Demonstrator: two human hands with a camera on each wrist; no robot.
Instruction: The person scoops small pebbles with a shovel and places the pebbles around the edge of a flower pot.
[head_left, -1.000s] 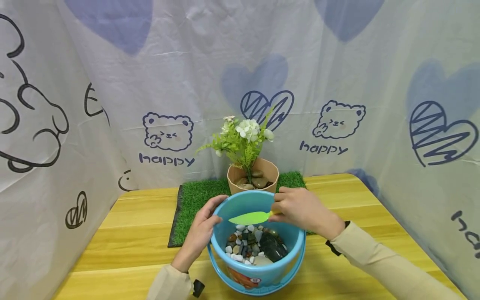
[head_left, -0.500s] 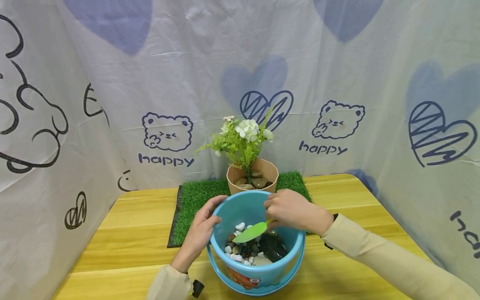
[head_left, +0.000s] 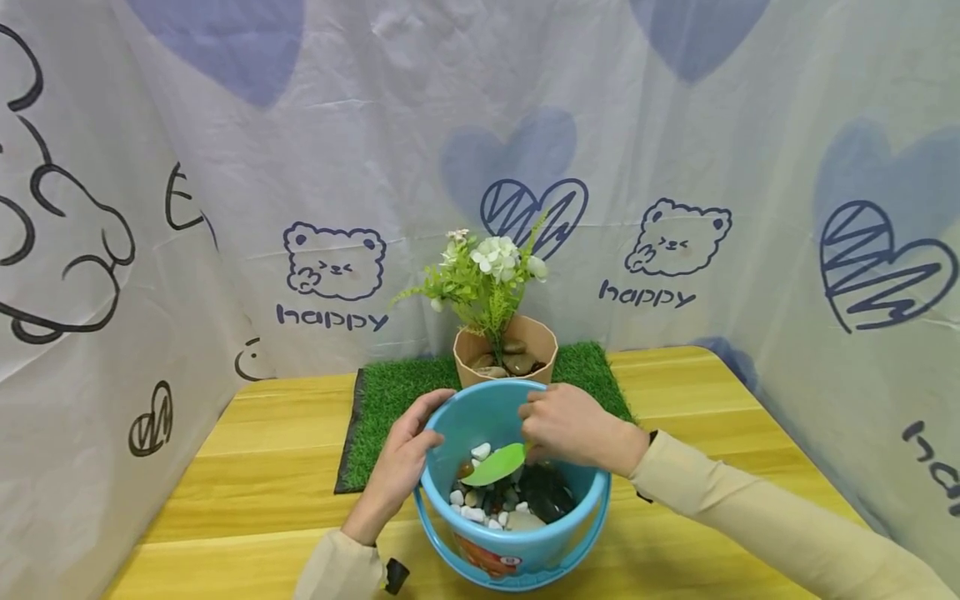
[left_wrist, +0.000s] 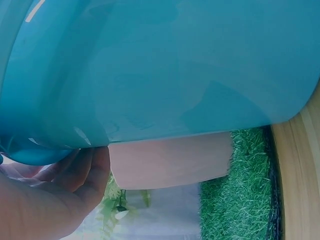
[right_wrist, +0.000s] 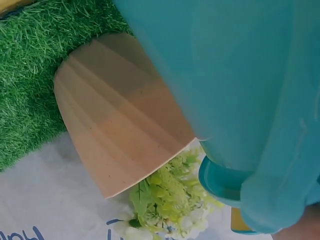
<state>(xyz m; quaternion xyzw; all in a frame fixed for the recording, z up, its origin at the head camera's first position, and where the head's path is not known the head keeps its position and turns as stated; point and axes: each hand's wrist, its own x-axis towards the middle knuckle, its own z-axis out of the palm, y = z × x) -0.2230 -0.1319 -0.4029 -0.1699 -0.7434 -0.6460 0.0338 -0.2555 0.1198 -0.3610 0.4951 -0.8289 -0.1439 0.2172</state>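
A light-blue bucket stands at the front of the table with pebbles and a large black stone in it. My left hand grips its left rim, thumb on the inner side; in the left wrist view, the fingers lie against the outside. Over the bucket's right part, my right hand holds a small toy shovel by its handle, which the hand mostly hides. The shovel's bright green blade slants down to the left, low over the pebbles. Whether its tip touches them, I cannot tell.
Just behind the bucket, a peach flowerpot with white flowers and brown stones stands on a green turf mat. The wooden table extends to both sides. A printed white curtain encloses the back and sides.
My right hand has moved left and slightly down, lowering the shovel's blade from near the rim's height to the pebbles. The left hand and the bucket have stayed put.
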